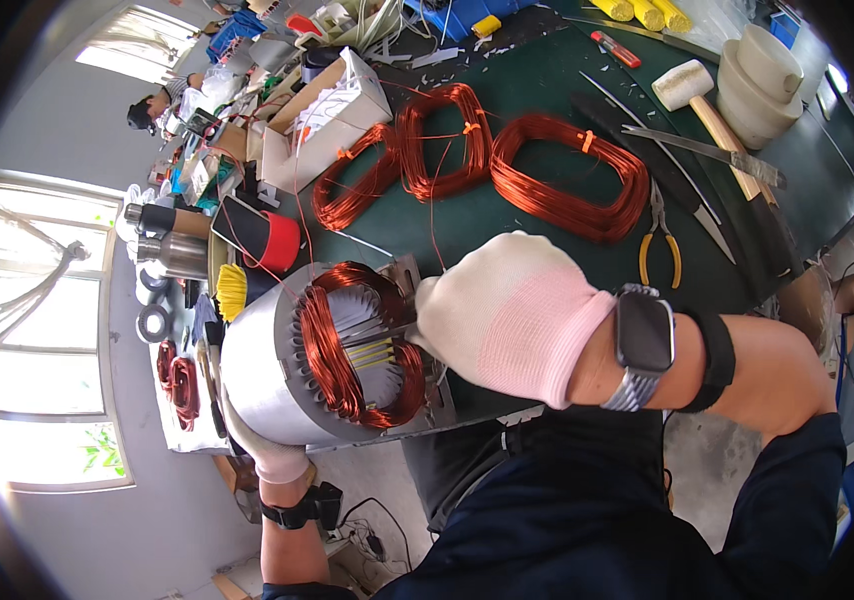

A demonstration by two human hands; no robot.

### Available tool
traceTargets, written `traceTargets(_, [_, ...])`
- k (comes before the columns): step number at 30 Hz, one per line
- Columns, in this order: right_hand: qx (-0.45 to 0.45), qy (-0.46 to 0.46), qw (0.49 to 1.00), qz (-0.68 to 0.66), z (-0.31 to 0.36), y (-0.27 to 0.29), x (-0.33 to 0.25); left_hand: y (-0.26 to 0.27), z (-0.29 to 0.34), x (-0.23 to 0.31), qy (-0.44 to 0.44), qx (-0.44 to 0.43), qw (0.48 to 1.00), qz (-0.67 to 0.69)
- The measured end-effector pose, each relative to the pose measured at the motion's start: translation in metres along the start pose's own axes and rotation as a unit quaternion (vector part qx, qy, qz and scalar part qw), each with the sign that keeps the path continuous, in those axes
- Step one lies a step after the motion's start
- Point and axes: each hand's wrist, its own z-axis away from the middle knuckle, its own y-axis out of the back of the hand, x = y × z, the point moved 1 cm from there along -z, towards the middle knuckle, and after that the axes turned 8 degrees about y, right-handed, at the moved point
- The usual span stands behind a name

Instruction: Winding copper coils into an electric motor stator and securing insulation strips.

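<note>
A grey cylindrical motor stator [259, 365] lies on the near left of the bench, its slotted opening facing right. Copper wire windings [327, 350] bulge out of it, and pale yellow strips [372, 354] show inside the bore. My left hand [272, 455], in a white glove, wraps round the housing's left and near side; its fingertips are mostly hidden. At the opening's right edge, my gloved right hand [502, 310] is closed, with the fingers curled toward the windings. A dark thin piece shows by its fingertips, too hidden to name.
Linked copper coils [617, 195] lie beyond my hands, with wires trailing. Yellow-handled pliers [661, 245], scissors [717, 150], a white-headed mallet [687, 88] and a red knife [615, 48] lie right. A white box [372, 100] and red tape roll [280, 242] stand left. Another person [152, 105] is far left.
</note>
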Motion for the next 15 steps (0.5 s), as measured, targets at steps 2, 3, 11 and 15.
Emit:
traceTargets(2, [0.088,0.047,0.994,0.045,0.0,0.0,-0.006,-0.003,0.003,0.01,-0.007,0.012,1.0,0.003])
traceTargets(3, [0.097,0.057,0.994,0.005,-0.002,-0.002,-0.002,-0.006,0.006,0.018,0.022,0.024,0.999,0.043])
traceTargets(11, [0.034,0.039,0.999,0.017,0.017,0.02,0.014,-0.005,0.001,0.014,-0.008,-0.021,0.999,-0.034])
traceTargets(15, [-0.035,0.012,0.999,-0.009,0.021,0.015,0.025,0.011,-0.004,0.008,-0.08,-0.045,0.977,-0.193])
